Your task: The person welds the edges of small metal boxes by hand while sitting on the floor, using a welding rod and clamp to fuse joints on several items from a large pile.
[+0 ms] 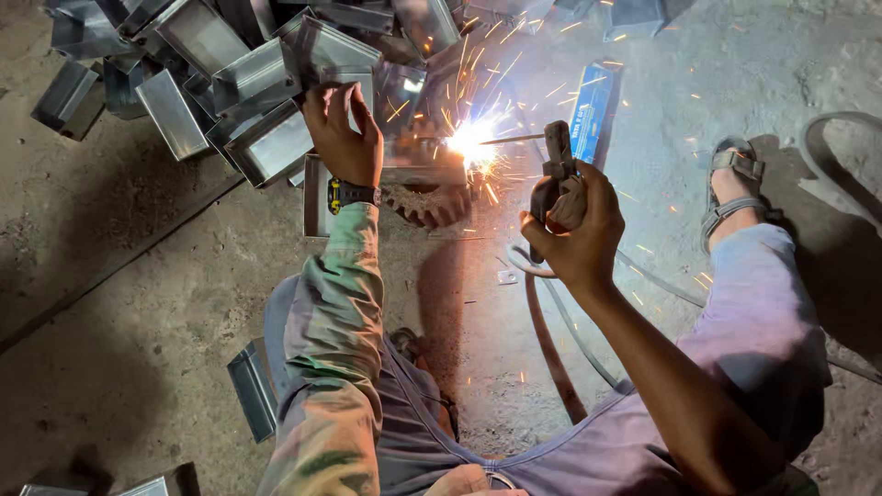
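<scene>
Right hand (577, 234), grip closed on the electrode holder (556, 174), strikes an arc (470, 142) (sparks scattering) while left hand (344, 133) grips a metal channel piece (322, 83).

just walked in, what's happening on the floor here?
A person squats on the concrete floor, arc welding. The right hand grips an electrode holder; its rod meets the work at a bright arc throwing sparks. The left hand has its grip on a metal box piece beside the arc. A pile of similar metal boxes lies at upper left. A cable trails from the holder, and a blue packet lies behind it.
</scene>
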